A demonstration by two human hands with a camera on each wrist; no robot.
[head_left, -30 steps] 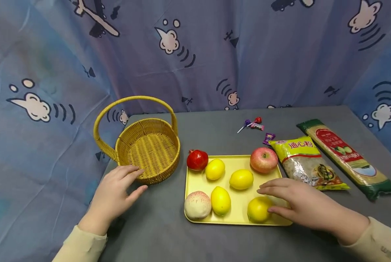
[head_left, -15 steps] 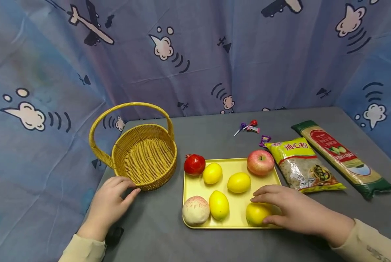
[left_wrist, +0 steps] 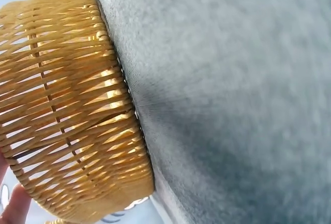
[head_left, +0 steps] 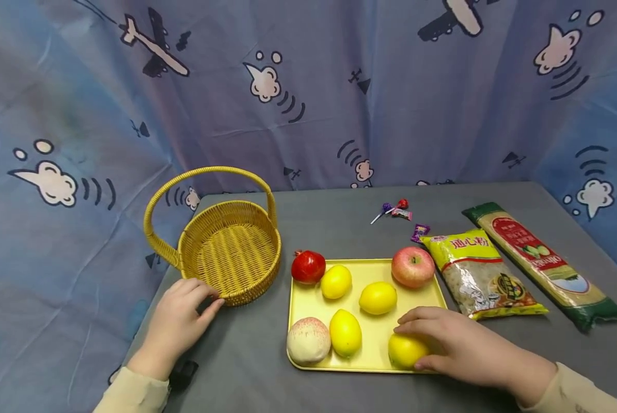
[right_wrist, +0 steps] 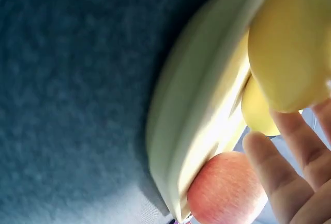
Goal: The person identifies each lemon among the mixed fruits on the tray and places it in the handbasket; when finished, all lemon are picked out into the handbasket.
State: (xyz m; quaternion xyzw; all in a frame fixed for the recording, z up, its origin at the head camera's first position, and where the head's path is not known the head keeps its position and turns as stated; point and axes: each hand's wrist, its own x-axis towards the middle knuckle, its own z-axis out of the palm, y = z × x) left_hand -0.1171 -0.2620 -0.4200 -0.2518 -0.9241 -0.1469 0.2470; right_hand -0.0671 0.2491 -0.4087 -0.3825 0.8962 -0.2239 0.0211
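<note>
My left hand is at the near left rim of the yellow wicker basket, pinching the rim between fingers and thumb. In the left wrist view, fingertips show at the rim of its woven wall. My right hand curves round a lemon at the near right corner of the yellow tray. Fingertips meet this lemon's side in the right wrist view. The tray also bears several other lemons, a peach, an apple and, at its far left corner, a pomegranate.
Right of the tray lie a pasta bag and a long green-ended noodle pack. Lollipops and wrapped candies are at the back. The basket's tall handle arches up. A patterned curtain hangs behind the table.
My left hand has come down onto the basket's rim. My right hand has moved slightly left and closed round the near right lemon. The head view has tilted slightly.
</note>
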